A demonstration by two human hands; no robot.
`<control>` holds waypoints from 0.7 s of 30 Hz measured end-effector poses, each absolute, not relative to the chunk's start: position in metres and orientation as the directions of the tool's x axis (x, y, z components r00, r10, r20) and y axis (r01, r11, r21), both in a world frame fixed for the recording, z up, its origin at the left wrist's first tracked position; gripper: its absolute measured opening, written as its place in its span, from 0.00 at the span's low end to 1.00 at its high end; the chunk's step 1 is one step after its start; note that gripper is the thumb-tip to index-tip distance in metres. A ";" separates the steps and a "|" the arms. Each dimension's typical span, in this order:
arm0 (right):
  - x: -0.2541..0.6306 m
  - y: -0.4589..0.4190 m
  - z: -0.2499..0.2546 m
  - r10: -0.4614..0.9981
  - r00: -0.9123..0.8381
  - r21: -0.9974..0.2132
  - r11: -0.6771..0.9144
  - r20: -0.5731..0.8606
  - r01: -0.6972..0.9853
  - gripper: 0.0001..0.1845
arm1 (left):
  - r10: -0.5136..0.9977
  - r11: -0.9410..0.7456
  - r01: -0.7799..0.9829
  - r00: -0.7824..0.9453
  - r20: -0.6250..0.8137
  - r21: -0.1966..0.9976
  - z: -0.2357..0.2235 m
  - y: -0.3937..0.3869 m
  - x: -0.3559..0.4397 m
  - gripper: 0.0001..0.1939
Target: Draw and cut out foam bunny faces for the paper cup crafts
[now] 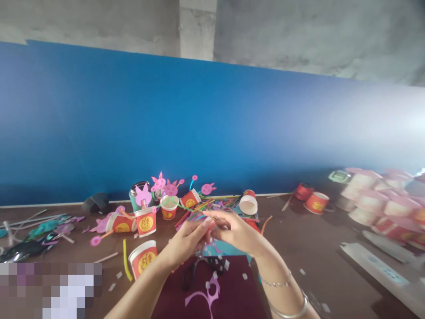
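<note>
My left hand (188,237) and my right hand (234,231) meet over the middle of the table, fingertips pressed together. Between them shows a speck of pinkish red, too small and covered to name. Just below lies a pair of scissors (188,275) with black handles, partly hidden by my hands. A cut pink paper scrap (213,292) rests on the dark maroon sheet (169,297). Behind my fingers is a light blue sheet (229,249). Left of my left hand stand a red-and-white paper cup (145,221) with a pink paper pig head (143,195) and another tilted cup (143,259).
Coloured strips (219,204) and pig-faced cups (169,208) lie along the blue partition (186,124). A yellow strip (125,259) lies at left. Stacked cups (368,204), a power strip (381,268) and a red cup (316,202) are at right. A pixelated patch covers the lower left.
</note>
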State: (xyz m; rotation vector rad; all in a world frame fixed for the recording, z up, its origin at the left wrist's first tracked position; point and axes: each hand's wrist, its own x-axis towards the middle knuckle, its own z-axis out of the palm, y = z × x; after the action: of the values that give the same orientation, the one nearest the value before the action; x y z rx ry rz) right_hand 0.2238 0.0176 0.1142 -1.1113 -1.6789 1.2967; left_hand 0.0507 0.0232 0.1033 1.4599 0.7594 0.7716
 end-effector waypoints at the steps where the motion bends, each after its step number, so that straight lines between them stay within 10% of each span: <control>1: 0.225 0.018 0.115 0.924 -0.381 -0.985 0.075 0.010 0.158 0.29 | 0.824 -0.027 0.023 0.567 0.009 0.999 0.104 0.023 0.050 0.27; 21: 0.224 0.029 0.106 0.984 -0.180 -0.983 0.029 -0.004 0.179 0.26 | 0.750 -0.241 0.240 0.661 0.024 0.940 0.108 0.018 0.045 0.26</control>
State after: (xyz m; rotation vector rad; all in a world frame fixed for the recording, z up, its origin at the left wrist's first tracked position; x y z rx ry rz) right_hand 0.2242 0.0286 0.1058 -1.2425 -1.4860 1.2406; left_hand 0.0448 0.0183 0.1084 1.7948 0.7926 0.5890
